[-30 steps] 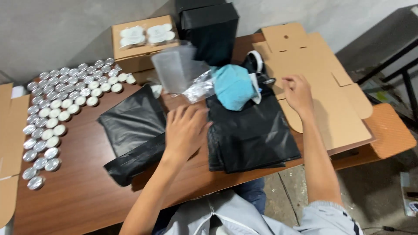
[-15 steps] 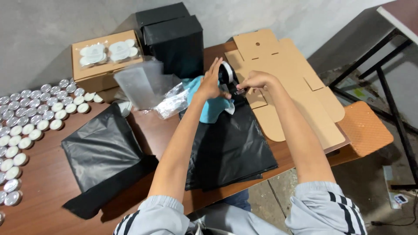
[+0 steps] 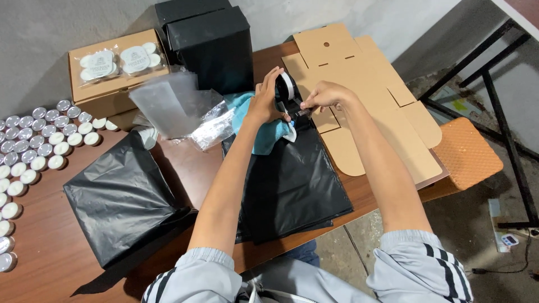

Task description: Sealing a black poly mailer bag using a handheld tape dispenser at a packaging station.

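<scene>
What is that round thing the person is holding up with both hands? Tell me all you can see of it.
It looks like a tape dispenser: a black body carrying a pale roll that stands on edge. The left hand cups it from the side, and the right hand pinches at its lower front edge, though any tape there is too small to make out. It is held just above the wooden table, over a black plastic bag and a blue cloth.

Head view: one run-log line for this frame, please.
left hand: holds tape dispenser | right hand: pinches tape end | below: black bags
</scene>
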